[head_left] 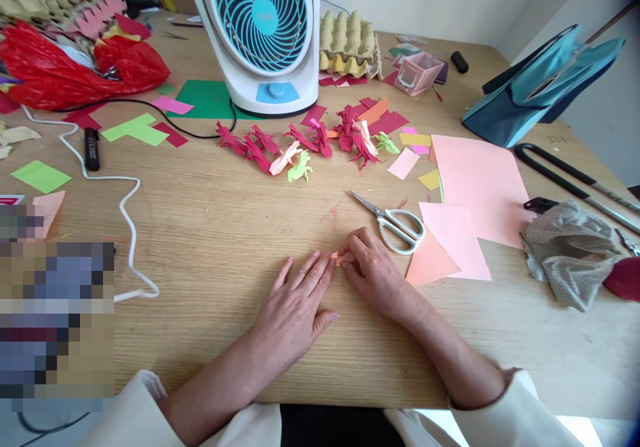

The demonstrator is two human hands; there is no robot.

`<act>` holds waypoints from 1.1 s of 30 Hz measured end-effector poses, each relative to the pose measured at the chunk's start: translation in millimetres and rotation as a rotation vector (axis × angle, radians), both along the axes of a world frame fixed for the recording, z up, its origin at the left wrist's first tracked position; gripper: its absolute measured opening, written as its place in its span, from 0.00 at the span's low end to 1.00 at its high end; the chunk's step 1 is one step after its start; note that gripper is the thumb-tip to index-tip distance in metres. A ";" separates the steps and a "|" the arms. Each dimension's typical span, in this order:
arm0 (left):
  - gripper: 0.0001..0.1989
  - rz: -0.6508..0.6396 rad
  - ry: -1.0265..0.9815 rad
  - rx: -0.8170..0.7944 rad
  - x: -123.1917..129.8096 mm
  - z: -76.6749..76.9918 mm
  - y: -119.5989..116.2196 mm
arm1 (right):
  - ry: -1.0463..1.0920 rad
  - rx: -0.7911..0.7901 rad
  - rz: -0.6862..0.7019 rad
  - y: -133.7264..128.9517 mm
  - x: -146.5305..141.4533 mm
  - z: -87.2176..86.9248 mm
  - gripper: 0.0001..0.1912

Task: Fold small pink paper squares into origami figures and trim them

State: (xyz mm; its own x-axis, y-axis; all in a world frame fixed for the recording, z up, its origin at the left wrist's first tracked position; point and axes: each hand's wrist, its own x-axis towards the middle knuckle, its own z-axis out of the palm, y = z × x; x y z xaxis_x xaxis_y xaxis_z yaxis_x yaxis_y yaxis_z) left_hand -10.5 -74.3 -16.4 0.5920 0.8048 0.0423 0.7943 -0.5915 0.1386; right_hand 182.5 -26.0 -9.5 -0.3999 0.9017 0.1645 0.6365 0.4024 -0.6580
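Note:
A small orange piece of paper (pixel 335 256) lies on the wooden table between my two hands, mostly hidden by fingers. My left hand (pixel 300 300) rests flat, fingers stretched out, its fingertips at the paper's left side. The thumb and fingers of my right hand (pixel 367 267) pinch the paper's right end. Just beyond my right hand are scissors (pixel 403 230) with white handles, their blades pointing away to the left. Beside them lie an orange paper triangle (pixel 431 258) and pink paper sheets (pixel 480 187).
Folded paper figures (pixel 300 165), red, pink and green, sit in a row before a white-and-blue fan (pixel 273 93). Egg cartons (pixel 350 43) stand behind. At left are a white cable (pixel 131 227), a black marker (pixel 92 149) and a red plastic bag (pixel 45 73). A teal bag (pixel 530 93) stands right.

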 end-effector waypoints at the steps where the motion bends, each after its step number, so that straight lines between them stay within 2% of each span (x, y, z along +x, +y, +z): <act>1: 0.32 0.003 0.003 -0.002 0.6 1.0 0.0 | 0.004 -0.002 0.002 -0.1 0.2 -0.3 0.07; 8: 0.31 0.014 -0.002 -0.001 2.3 4.4 2.0 | 0.055 -0.031 0.037 2.1 7.2 1.1 0.14; 11: 0.32 -0.004 -0.015 -0.016 0.0 2.8 3.2 | 0.099 -0.029 0.005 4.0 9.2 0.8 0.15; 14: 0.32 -0.036 -0.030 -0.025 -4.7 0.8 6.1 | 0.115 0.014 -0.032 3.7 7.9 1.3 0.13; 19: 0.33 -0.135 -0.024 -0.027 -14.2 1.8 12.6 | 0.038 0.110 0.021 0.0 5.6 2.2 0.10; 22: 0.32 -0.149 -0.024 -0.029 -16.0 5.1 14.5 | -0.007 0.143 0.037 -2.0 6.1 0.7 0.07; 24: 0.29 -0.131 -0.051 -0.025 -14.5 7.0 15.8 | -0.023 0.138 0.045 -3.5 5.5 0.3 0.04; 28: 0.21 -0.070 -0.163 0.000 -7.3 9.1 24.0 | -0.064 0.090 0.034 -7.4 0.8 2.6 0.04; 33: 0.05 0.015 -0.277 -0.054 1.0 14.4 44.2 | 0.024 -0.049 0.028 -9.8 -1.3 7.9 0.07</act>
State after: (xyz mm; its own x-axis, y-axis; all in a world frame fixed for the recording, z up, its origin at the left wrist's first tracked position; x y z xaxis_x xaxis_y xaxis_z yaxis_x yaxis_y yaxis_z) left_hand -9.6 -30.1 -2.0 0.5519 0.8188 0.1579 0.7303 -0.5660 0.3826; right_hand 181.3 -35.8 -1.6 -0.4214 0.8975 0.1302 0.6094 0.3865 -0.6923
